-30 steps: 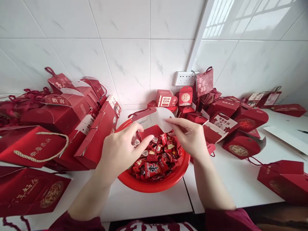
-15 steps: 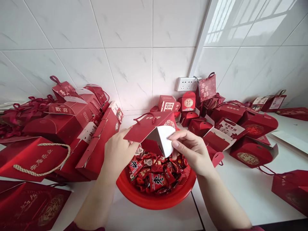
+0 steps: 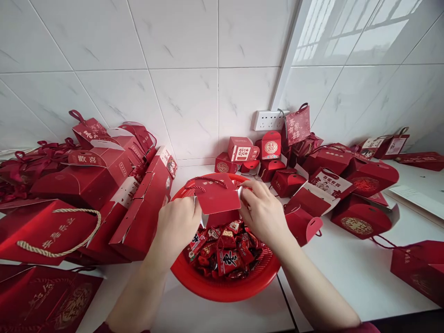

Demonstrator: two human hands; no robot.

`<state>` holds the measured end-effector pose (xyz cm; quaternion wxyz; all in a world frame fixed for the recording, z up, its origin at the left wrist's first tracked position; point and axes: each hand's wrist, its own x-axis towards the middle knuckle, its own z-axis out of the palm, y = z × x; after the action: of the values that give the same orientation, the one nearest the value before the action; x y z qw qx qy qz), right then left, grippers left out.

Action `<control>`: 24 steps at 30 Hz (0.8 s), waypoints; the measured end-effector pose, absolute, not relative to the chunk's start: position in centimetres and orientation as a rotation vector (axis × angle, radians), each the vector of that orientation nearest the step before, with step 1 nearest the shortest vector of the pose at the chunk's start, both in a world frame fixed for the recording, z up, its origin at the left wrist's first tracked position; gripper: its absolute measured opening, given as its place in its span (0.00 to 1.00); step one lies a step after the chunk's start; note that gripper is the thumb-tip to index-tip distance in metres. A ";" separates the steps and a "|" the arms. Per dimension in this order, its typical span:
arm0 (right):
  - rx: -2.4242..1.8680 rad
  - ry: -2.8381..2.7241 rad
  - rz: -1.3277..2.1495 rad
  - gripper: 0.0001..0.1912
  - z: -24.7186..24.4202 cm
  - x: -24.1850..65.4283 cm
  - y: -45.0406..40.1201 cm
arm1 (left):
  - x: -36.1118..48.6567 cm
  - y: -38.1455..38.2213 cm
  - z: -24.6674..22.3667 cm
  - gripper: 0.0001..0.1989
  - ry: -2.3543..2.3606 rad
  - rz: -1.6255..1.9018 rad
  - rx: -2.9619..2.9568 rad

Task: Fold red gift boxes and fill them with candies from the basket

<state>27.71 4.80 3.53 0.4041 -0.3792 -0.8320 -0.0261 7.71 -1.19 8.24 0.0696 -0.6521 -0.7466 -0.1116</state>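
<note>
My left hand point(image 3: 178, 222) and my right hand point(image 3: 263, 208) are both curled in a narrow grip on one red cardboard gift box point(image 3: 219, 198) — the left at its left end, the right at its right end. White inner card shows beside the fingers at each end; I cannot tell exactly how the fingertips press on it, since my knuckles hide them. A red panel of the box slants down towards me, and a twisted red cord handle point(image 3: 208, 181) lies across its top.

The box is above the far half of a round red plastic basket point(image 3: 227, 294), whose perforated wall shows at the right. In the basket, on the near side of the box, lies a heap of wrapped candies point(image 3: 229, 261), mostly in red wrappers, one with a large black character on it.

The basket stands on a white tabletop point(image 3: 329, 268) with a dark seam running near its right side. To my left, red boxes are piled close together; nearest me there is a red box with a cream rope handle point(image 3: 43, 233). To my right, a box with a round gold emblem point(image 3: 357, 222) sits among others. Against the white tiled wall point(image 3: 183, 101), a white power strip point(image 3: 269, 121) is fixed above the small boxes.
</note>
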 end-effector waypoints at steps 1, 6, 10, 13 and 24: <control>-0.924 -2.119 -0.092 0.08 3.2 27.6 5.0 | 7.9 -1.1 8.1 0.20 -2.206 -0.351 -1.960; -0.814 -2.164 0.042 0.11 3.0 28.2 6.0 | 8.2 -1.0 7.1 0.21 -1.696 -0.693 -1.880; -0.790 -2.126 0.136 0.12 3.7 28.5 5.8 | 7.5 -0.9 7.1 0.09 -1.087 -0.799 -2.043; -0.760 -2.137 0.135 0.17 4.0 28.1 5.4 | 7.0 -0.7 7.4 0.14 -0.899 -0.820 -2.091; -0.694 -2.226 -0.031 0.13 4.4 28.0 4.8 | 6.7 -0.4 8.1 0.13 -1.117 -0.741 -2.037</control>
<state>28.03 4.75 4.39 0.3939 -0.2734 -0.8775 -0.0124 6.67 -0.44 8.06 0.3441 -0.7844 -0.4301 -0.2852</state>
